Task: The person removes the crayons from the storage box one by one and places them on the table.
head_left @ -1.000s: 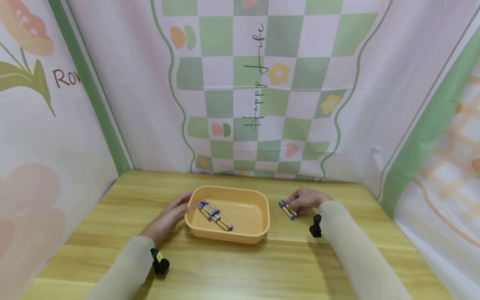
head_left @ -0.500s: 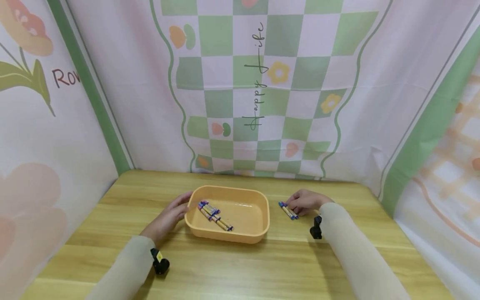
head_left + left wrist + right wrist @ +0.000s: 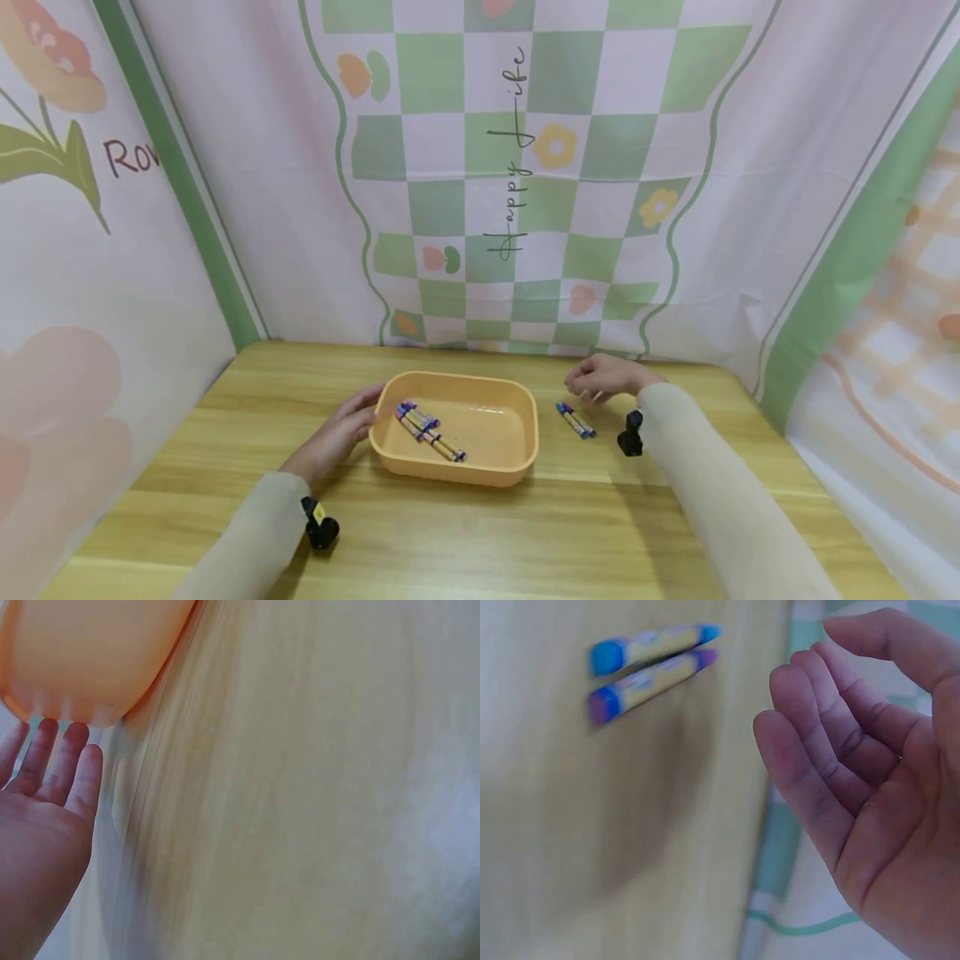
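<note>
Two crayons, one blue (image 3: 656, 649) and one purple (image 3: 651, 684), lie side by side on the table, right of a yellow-orange plastic basin (image 3: 457, 473). Just beyond them my right hand (image 3: 606, 377) hovers with loosely bent fingers. Its palm and fingers (image 3: 795, 750) hold nothing in the right wrist view. At the basin's left side, my left hand (image 3: 337, 433) has its fingers extended; in the left wrist view the fingertips (image 3: 77, 731) touch the basin's outer wall or come very close to it. Several crayons (image 3: 411, 423) lie inside the basin, toward its left.
The wooden table (image 3: 480, 542) ends at a patterned cloth backdrop (image 3: 525, 208) behind the basin. Another hanging cloth (image 3: 112, 292) closes the left side, and more cloth (image 3: 900, 333) hangs on the right.
My right hand has let go of the purple crayon, which now lies alongside the blue one, and has risen up and away from the pair. The left hand and basin have stayed put.
</note>
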The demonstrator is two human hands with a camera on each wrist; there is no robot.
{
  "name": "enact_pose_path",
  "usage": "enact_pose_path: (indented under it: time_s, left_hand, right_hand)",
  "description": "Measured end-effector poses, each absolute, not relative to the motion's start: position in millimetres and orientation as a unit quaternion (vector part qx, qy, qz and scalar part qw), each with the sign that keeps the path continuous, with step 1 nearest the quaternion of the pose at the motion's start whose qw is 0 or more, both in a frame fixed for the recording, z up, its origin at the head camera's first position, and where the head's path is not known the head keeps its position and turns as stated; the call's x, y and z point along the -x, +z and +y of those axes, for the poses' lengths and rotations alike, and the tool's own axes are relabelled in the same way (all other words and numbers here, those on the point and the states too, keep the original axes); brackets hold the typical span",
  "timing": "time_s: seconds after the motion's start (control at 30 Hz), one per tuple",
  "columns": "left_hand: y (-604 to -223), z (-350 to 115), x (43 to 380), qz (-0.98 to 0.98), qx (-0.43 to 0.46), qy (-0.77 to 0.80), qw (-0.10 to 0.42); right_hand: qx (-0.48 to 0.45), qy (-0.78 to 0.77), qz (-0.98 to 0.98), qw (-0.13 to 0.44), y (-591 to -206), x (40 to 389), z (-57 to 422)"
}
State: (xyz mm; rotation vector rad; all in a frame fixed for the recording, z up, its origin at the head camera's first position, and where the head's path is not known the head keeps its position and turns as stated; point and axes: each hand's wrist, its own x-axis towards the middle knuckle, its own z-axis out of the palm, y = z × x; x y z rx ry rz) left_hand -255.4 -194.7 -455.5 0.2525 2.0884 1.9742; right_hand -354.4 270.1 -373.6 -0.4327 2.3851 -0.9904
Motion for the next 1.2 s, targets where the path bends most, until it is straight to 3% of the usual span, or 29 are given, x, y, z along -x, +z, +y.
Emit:
enact_pose_path:
  time_s: [0.6,1.2]
  left_hand:
    - [-457,-195,257,0.719,-0.083,0.679,0.123]
    - [-455,-195,256,0.721,-0.081,0.677,0.125]
  right_hand:
    - [0.248,-0.307,0.884,0.25,-326,359,194]
    - [0.278,-0.292,0.858,0.317,-355,352,111]
